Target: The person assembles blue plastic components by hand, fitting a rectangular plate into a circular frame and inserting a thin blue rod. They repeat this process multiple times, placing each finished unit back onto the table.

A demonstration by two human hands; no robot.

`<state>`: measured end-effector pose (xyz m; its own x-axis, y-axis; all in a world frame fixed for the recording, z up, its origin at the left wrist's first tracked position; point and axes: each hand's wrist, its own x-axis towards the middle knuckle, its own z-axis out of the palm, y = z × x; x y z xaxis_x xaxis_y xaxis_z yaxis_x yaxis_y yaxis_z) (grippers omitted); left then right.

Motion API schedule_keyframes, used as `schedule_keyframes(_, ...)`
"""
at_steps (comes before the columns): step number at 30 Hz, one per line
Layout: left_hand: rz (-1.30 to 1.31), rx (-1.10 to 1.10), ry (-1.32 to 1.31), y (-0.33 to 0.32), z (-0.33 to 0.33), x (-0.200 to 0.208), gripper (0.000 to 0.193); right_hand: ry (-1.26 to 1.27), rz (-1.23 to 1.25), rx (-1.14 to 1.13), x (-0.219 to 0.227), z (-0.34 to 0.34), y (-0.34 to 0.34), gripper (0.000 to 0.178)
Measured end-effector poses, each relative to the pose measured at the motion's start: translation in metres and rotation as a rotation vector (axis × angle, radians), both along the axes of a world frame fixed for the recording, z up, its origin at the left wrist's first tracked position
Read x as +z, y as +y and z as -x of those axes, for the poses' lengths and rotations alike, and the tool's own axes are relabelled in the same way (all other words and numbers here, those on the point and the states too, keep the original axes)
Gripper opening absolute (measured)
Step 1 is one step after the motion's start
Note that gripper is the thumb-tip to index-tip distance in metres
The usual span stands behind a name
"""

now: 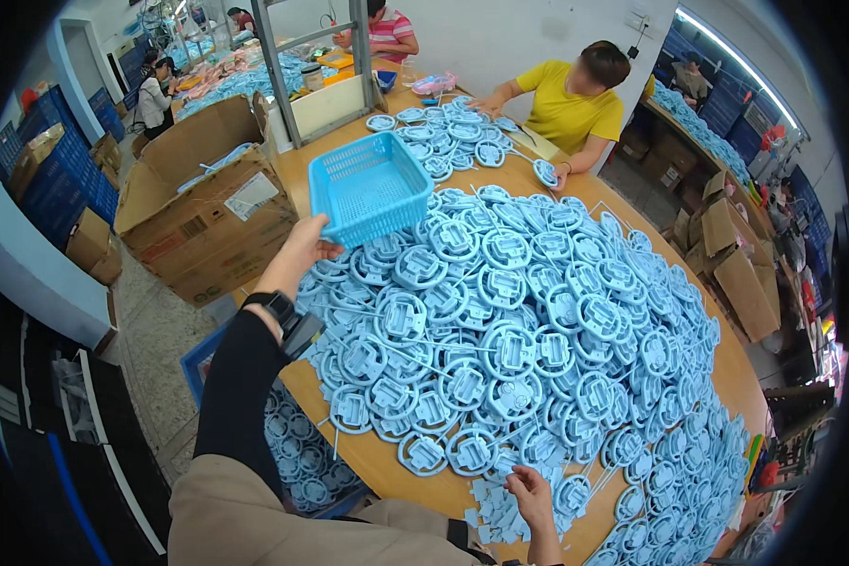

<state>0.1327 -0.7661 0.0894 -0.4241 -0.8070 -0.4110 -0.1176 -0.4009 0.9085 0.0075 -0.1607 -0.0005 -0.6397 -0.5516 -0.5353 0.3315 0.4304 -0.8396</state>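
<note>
My left hand grips the near left corner of a light blue plastic basket. The basket has perforated walls, and its bare bottom shows. It is tilted over the far left edge of a big heap of light blue round plastic parts, many with thin stems and a boxy middle. Low in the view, my right hand is curled at the heap's near edge, fingers drawn together; whatever they hold, if anything, is hidden. Beside it lie small flat light blue pieces and more round parts.
A wooden table carries the heap. Left stands an open cardboard box; below the table edge, a blue crate holds more parts. Across the table, a person in a yellow top handles similar parts. A metal frame rises behind the basket.
</note>
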Motion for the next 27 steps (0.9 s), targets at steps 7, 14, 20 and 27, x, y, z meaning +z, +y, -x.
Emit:
schedule_keyframes(7, 0.115, -0.316, 0.007, 0.004, -0.057, -0.003, 0.037, 0.009, -0.024, 0.099, -0.013, 0.008, -0.027, 0.031)
schedule_keyframes(14, 0.434, -0.046, -0.409, -0.017, -0.141, -0.069, 0.050, 0.016, -0.020, 0.211, -0.012, 0.004, -0.067, 0.029)
schedule_keyframes(20, 0.995, -0.102, -0.776, 0.066, -0.172, -0.171, 0.064, 0.713, 0.007, 0.477, 0.025, -0.009, -0.113, 0.026)
schedule_keyframes(27, 1.057, 0.227, -0.793, 0.129, -0.143, -0.203, 0.062, 1.315, 0.303, 1.137, 0.012, -0.092, -0.242, 0.035)
